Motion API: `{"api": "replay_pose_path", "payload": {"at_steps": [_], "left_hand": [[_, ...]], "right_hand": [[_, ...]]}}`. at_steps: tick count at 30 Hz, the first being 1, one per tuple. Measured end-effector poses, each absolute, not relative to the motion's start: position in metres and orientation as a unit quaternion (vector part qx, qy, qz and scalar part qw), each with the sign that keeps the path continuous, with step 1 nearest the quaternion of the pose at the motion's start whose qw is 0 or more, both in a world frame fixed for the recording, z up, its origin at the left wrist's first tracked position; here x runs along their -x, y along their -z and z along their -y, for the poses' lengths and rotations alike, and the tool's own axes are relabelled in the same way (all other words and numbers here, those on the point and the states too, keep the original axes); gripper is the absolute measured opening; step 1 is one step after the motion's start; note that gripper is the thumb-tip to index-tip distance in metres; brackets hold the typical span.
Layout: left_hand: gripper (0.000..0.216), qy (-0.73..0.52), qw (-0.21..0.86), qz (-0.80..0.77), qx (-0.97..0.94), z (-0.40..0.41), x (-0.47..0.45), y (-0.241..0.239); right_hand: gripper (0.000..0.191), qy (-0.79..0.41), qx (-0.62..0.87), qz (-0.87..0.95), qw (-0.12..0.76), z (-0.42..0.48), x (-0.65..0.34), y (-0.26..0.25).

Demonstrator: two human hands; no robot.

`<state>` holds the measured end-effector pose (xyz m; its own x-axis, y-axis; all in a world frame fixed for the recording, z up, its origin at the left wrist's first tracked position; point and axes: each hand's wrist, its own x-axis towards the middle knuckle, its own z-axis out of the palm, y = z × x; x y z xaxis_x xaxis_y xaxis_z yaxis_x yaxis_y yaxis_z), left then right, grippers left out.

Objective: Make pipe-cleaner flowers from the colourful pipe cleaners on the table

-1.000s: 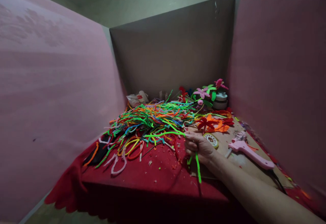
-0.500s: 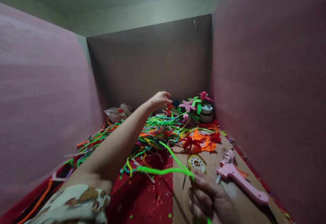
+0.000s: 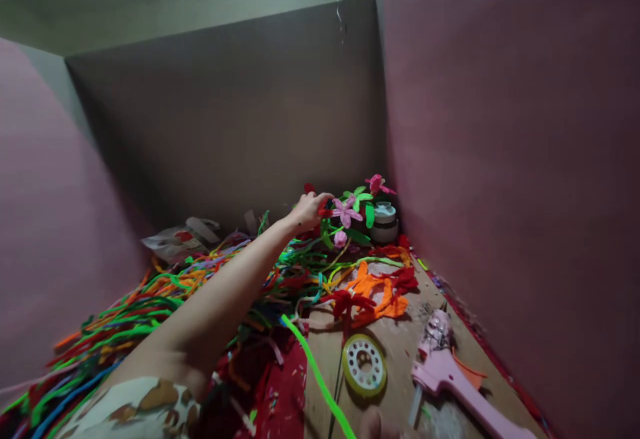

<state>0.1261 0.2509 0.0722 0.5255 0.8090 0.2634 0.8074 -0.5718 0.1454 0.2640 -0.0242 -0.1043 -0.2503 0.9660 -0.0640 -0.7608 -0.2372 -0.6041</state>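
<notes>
Head view: the left arm enters from the lower left, with a patterned sleeve (image 3: 135,409) at the elbow, and extends across a pile of coloured fuzzy stems (image 3: 165,289). The left hand (image 3: 305,214) is at the rear of the work surface, fingers bent, next to red fuzzy pieces (image 3: 324,213) and just beside a pink flower (image 3: 346,212); whether its fingers grasp anything cannot be told. The right hand (image 3: 373,424) shows only in part at the bottom edge; its grip cannot be determined. A bright green stem (image 3: 315,372) runs diagonally from the front of the pile to the bottom edge, just left of the right hand. A tape roll (image 3: 367,388) lies flat on a brown board (image 3: 395,346), above the right hand in the view. A pink glue gun (image 3: 450,386) lies to the right of the roll, its nozzle pointing toward the bottom edge. Behind the roll are a dark red flower (image 3: 350,301) and orange fuzzy pieces (image 3: 367,282). A lidded container (image 3: 384,229) stands right of the pink flower. Red cloth (image 3: 287,386) shows left of the board.
</notes>
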Motion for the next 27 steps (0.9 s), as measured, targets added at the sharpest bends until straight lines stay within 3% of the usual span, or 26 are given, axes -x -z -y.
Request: {"api": "replay_pose_path", "payload": {"at_steps": [6,10,14,21,25,27], "left_hand": [[0.091,-0.122,0.032,-0.430,-0.894,-0.248,-0.154,-0.076],[0.102,-0.140,-0.010,-0.447,-0.883,-0.246,-0.175,-0.074],[0.085,-0.119,-0.091,-0.451,-0.880,-0.243,-0.198,-0.067],[0.041,-0.129,-0.118,-0.460,-0.871,-0.252,-0.216,-0.064],[0.034,-0.166,-0.135,-0.453,-0.865,-0.262,-0.204,-0.090],[0.034,-0.189,-0.144,-0.448,-0.862,-0.266,-0.198,-0.108]], "right_hand": [[0.035,-0.743,0.226,0.232,0.585,0.003,-0.289,0.115],[0.040,-0.735,0.232,0.232,0.593,0.001,-0.292,0.117],[0.046,-0.742,0.219,0.237,0.588,-0.002,-0.289,0.113],[0.028,-0.759,0.188,0.254,0.569,0.001,-0.286,0.101],[0.013,-0.770,0.179,0.249,0.560,0.027,-0.275,0.094],[0.020,-0.778,0.173,0.249,0.550,0.046,-0.262,0.090]]}}
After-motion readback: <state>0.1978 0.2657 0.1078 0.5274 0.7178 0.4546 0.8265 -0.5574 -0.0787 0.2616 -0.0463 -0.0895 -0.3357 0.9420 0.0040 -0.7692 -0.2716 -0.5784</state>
